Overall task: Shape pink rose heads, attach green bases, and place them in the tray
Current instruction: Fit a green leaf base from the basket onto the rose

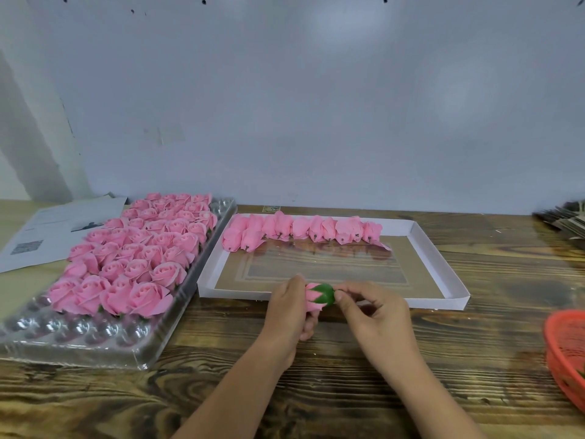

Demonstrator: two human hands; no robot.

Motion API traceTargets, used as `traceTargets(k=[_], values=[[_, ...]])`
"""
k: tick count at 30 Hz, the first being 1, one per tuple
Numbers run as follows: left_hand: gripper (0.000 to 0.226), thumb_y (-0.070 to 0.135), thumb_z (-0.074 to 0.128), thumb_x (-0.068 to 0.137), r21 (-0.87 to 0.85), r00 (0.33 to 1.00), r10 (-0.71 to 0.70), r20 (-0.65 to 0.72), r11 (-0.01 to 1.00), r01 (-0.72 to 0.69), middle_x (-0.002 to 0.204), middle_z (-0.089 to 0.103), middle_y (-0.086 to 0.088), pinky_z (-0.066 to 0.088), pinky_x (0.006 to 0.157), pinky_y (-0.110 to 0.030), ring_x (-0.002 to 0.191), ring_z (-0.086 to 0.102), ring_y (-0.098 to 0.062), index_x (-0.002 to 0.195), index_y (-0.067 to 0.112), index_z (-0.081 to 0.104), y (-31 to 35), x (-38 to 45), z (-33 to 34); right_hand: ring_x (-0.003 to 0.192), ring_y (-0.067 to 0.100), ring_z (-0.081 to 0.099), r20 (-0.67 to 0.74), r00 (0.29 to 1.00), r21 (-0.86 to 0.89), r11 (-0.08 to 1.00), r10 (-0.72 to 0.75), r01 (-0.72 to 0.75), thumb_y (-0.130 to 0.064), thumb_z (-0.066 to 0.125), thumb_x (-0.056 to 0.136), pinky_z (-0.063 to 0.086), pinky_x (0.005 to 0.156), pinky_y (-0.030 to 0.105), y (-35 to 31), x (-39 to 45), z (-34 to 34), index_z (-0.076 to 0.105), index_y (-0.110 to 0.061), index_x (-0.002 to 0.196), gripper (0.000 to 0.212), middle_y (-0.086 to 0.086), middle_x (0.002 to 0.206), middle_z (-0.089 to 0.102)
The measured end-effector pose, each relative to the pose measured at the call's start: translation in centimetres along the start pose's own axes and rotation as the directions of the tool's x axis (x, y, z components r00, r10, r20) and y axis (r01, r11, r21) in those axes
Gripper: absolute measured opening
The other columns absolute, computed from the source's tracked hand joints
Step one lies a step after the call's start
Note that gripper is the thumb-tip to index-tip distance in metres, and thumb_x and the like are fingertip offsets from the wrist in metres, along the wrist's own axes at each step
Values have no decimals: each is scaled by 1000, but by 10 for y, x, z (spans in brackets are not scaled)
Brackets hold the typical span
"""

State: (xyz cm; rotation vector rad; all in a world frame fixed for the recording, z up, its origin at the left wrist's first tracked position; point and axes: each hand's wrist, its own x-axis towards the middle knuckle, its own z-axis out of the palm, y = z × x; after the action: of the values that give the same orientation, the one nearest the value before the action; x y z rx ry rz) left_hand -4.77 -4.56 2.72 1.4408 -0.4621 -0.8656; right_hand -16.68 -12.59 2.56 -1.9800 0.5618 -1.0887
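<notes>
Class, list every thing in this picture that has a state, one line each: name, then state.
left hand: grips the rose head, fingers curled round it.
right hand: pinches the green base.
rose head: closed bud, held above the table.
green base: seated on the bud's end.
clear tray: mostly filled with opened roses, near pockets empty.
white box: open, a row of unshaped buds along its far side.
red basket: open, contents unclear.

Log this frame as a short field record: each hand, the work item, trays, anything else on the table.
left hand: grips pink rose head
right hand: fingertips on green base seated on that rose head
clear plastic tray: finished roses, near row of cups unfilled
white cardboard tray: row of unshaped pink heads along far edge
other: red basket at right edge, paper sheets at left
</notes>
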Motion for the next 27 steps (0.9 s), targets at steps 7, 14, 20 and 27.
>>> traceTargets(k=[7, 14, 20, 27], values=[[37, 29, 38, 107, 36, 998, 43, -55, 999, -41, 53, 50, 3, 29, 36, -18, 40, 40, -6, 87, 7, 60, -5, 0, 1, 71, 6, 66, 106, 994, 4, 999, 34, -35, -6, 74, 86, 50, 66, 14, 0, 2, -3, 74, -46, 83, 41, -13, 76, 73], [35, 25, 40, 106, 70, 991, 73, -113, 995, -65, 58, 50, 1, 32, 37, -17, 41, 45, -1, 77, 12, 54, -11, 5, 2, 68, 5, 63, 233, 968, -37, 995, 97, -91, -12, 70, 88, 48, 64, 13, 1, 0, -7, 75, -32, 76, 23, -9, 69, 70], [35, 26, 40, 106, 152, 988, 107, -112, 984, -90, 64, 51, -1, 35, 40, -16, 43, 46, 0, 77, 12, 54, -14, 7, 0, 58, 3, 55, 270, 959, -116, 992, 83, -53, -12, 68, 90, 40, 58, 13, 1, 0, -10, 63, -35, 57, 41, -15, 56, 59], [36, 25, 40, 107, 186, 986, 124, -111, 977, -102, 63, 51, 1, 35, 41, -16, 43, 46, 1, 76, 12, 54, -14, 6, 1, 58, 1, 54, 275, 959, -138, 990, 71, -34, -12, 69, 90, 40, 58, 11, 4, 2, -11, 61, -36, 56, 42, -17, 55, 58]])
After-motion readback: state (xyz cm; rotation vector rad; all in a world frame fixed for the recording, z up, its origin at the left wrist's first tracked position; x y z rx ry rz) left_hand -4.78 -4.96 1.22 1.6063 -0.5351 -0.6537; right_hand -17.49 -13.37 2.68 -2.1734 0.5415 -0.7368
